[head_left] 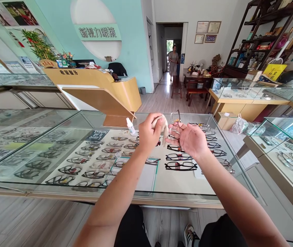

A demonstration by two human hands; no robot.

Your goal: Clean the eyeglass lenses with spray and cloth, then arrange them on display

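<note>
Presently, from my distant seat, I follow the pale wood front edge [167, 201] of a long, clear-glass display counter [182, 185] under both forearms, with open air above the glass on the near side of the hands. A small white plastic bottle [130, 127] stands on the left, just beside the left hand [148, 129]. Under the glass I see rows of mostly dark-rimmed spectacles [179, 156]; beyond lie a grey plank floor [152, 99], a curved yellow-wood desk [127, 92] and a person [173, 62] in the doorway. The thin-rimmed, clear-lensed glasses [178, 116] are raised above the counter, at the fingers of the right hand [191, 139], which holds them loosely, palm up; I cannot tell which fingers pinch. My left hand grips a folded beige cloth [164, 126] just beside them
</note>
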